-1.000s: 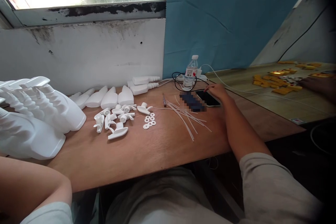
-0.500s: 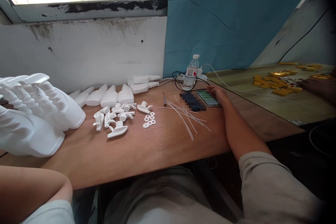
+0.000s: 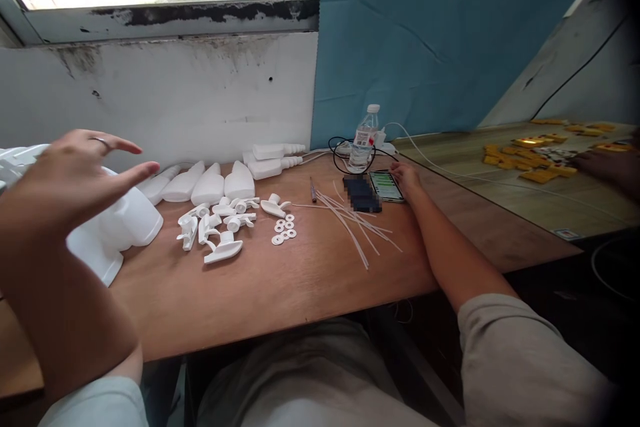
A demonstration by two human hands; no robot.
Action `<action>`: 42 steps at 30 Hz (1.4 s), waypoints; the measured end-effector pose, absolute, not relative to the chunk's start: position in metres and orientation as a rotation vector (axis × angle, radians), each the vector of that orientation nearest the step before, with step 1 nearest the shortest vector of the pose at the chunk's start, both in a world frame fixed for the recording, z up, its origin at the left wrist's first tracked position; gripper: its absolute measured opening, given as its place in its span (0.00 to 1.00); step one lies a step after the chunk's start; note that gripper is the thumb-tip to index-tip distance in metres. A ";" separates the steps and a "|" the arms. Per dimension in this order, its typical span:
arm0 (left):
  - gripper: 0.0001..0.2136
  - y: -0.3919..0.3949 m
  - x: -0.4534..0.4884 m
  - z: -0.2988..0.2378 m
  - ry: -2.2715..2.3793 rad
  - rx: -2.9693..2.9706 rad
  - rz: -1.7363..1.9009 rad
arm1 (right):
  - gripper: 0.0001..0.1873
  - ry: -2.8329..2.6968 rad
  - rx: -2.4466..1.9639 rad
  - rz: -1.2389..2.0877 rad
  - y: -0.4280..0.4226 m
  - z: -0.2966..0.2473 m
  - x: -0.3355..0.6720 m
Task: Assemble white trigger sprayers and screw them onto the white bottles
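Observation:
My left hand (image 3: 83, 177) is raised above the left side of the wooden table (image 3: 280, 287), fingers stretched out and apart, holding nothing, a ring on one finger. It hangs in front of a heap of big white plastic bottles (image 3: 120, 223). My right hand (image 3: 407, 179) rests on the table at the right edge of a lit phone (image 3: 386, 185), touching it; its fingers are mostly hidden behind the hand. Small white trigger parts (image 3: 215, 227) and white washers (image 3: 283, 230) lie mid-table.
Thin white tubes (image 3: 353, 223), a small screwdriver (image 3: 313, 191), a dark blurred object (image 3: 361, 192), a water bottle (image 3: 364, 137) and black cable (image 3: 345, 150) lie near the phone. White bottle shells (image 3: 210, 183) line the wall. Another person's hand (image 3: 607, 167) is by yellow parts (image 3: 525, 153) at right.
My left hand has risen from below the frame to above the bottles, fingers spread. The phone's screen has lit up and my right hand has shifted slightly left along it.

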State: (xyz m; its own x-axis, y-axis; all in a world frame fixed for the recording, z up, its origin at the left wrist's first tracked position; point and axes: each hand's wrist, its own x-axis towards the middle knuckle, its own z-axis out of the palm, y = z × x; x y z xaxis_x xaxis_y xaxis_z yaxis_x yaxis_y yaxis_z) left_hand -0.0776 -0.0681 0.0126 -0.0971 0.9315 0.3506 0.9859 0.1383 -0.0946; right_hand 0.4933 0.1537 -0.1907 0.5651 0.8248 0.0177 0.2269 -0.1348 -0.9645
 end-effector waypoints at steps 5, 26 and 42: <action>0.31 -0.051 -0.031 0.006 -2.088 -2.349 -0.038 | 0.17 -0.891 -1.644 0.667 0.155 -0.195 0.487; 0.20 0.056 0.023 -0.121 -1.474 -2.869 0.041 | 0.12 -1.257 -1.577 0.192 0.175 -0.207 0.486; 0.18 0.046 -0.016 -0.082 -1.861 -2.852 0.252 | 0.15 -1.573 -1.597 -0.146 0.183 -0.220 0.495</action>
